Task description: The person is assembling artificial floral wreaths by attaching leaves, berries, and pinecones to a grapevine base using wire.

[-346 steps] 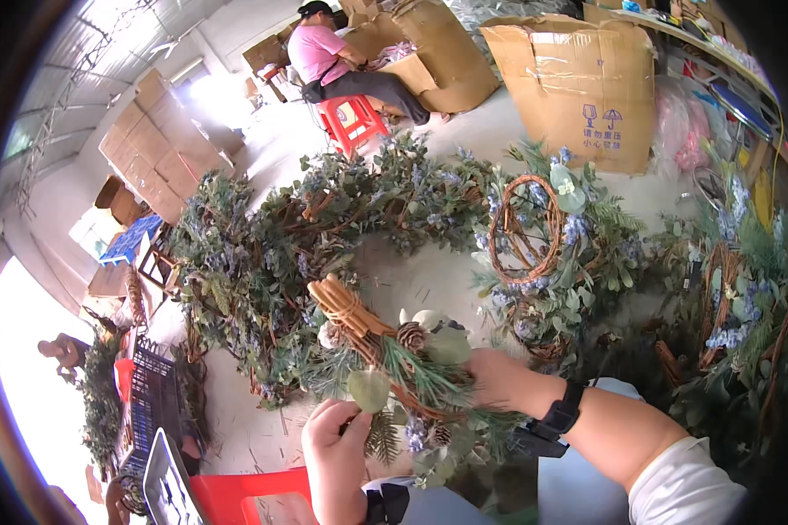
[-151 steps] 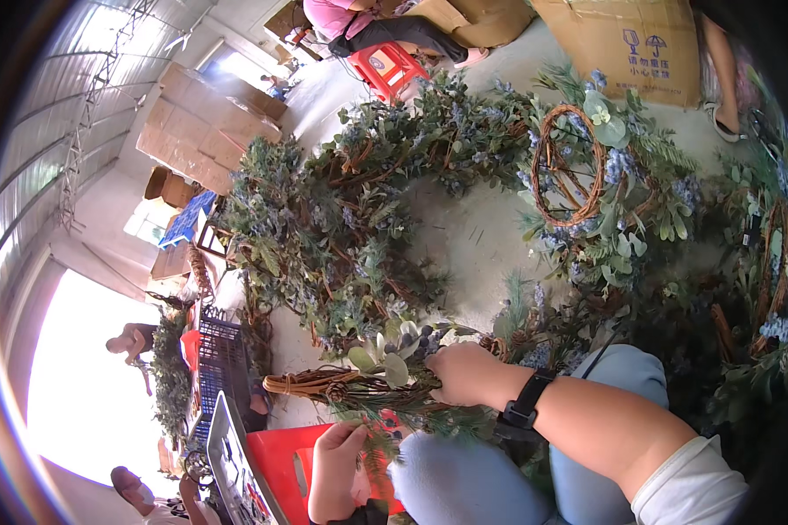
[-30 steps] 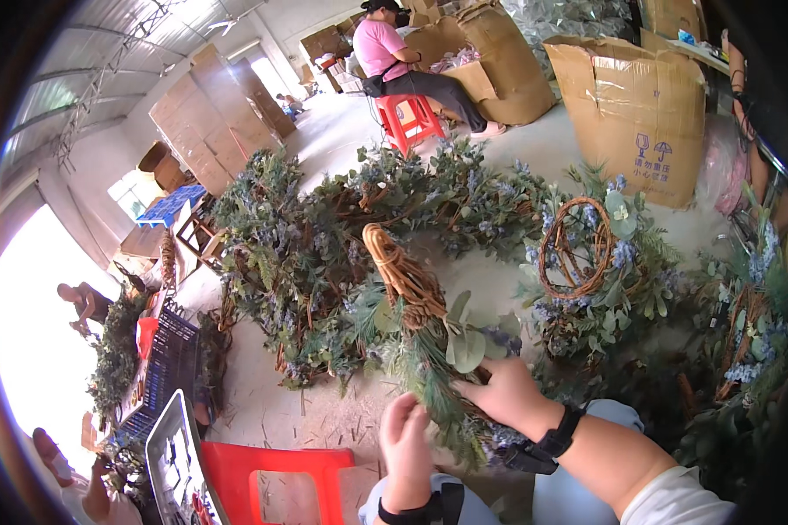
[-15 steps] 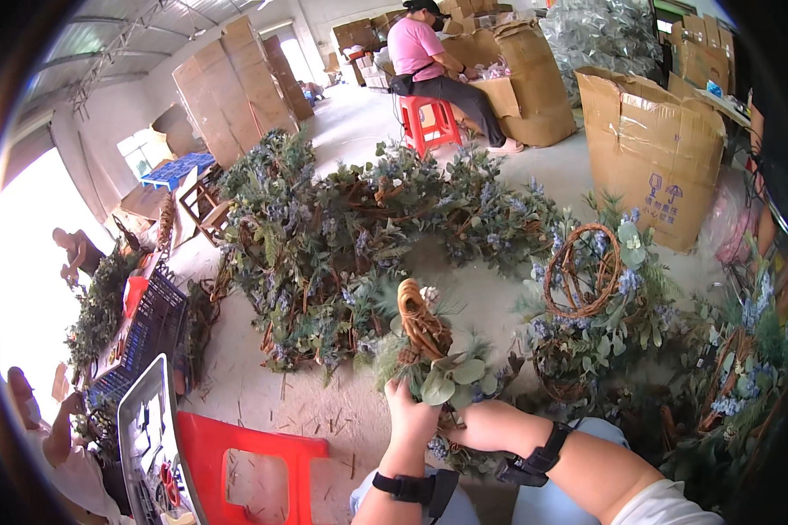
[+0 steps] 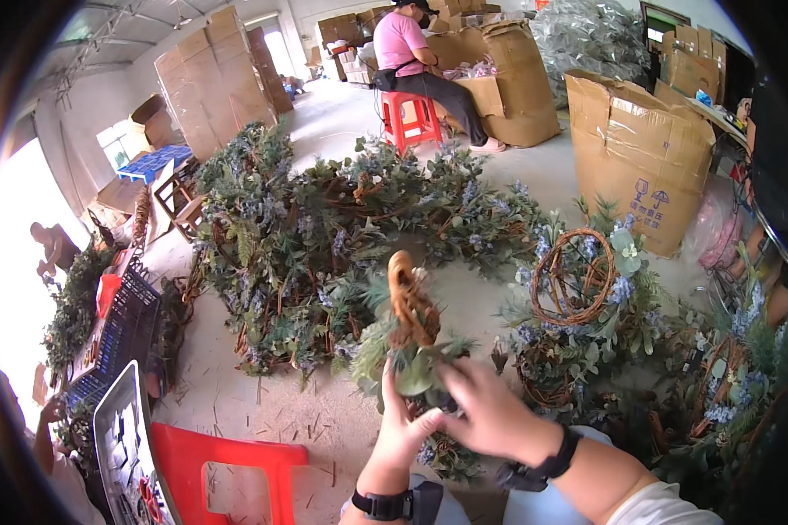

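In front of me I hold a twig wreath edge-on, its brown vines upright and bits of greenery and a pine cone on its near side. My left hand is closed on the left of its lower leaves. From the right, my right hand presses its fingers among the rounded green leaves, a little smeared by motion. What those fingers pinch is hidden. Below my hands, blue-flowered greenery hangs over my lap. Just right of the wreath stands a bare vine ring amid leaves and blue blossoms.
A large heap of finished-looking wreaths covers the floor ahead. Red stool and grey tray with scissors stand at left, beside a dark crate. Tall cartons stand at right. A person sits beyond on another red stool.
My right hand has come up from beneath the leaves onto their right side. The wreath has turned slightly and sits a little lower at its leaves. The view has shifted rightward.
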Available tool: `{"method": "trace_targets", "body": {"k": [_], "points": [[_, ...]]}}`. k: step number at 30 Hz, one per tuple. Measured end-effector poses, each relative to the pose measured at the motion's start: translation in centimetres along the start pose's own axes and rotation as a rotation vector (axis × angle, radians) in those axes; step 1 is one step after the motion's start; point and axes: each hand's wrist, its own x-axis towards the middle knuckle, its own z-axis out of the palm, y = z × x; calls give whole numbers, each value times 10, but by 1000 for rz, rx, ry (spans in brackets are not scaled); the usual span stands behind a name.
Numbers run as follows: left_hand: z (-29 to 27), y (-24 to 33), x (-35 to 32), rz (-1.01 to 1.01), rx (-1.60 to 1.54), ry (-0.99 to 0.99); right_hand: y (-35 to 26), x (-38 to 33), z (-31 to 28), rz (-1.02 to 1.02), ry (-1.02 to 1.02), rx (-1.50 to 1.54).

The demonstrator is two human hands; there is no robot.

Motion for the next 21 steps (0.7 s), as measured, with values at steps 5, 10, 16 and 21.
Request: {"method": "trace_targets", "body": {"k": [5, 10, 16, 21], "points": [[1, 1, 3, 50, 160, 406, -32, -9, 19, -132, -49, -58], [-10, 12, 8, 7, 256, 495, -6, 10, 19, -112, -96, 282], [-14, 12, 0, 209, 594, 425, 6, 17, 32, 8, 190, 182], [-5, 27, -1, 80, 510, 402, 3, 19, 34, -17, 259, 75]]}}
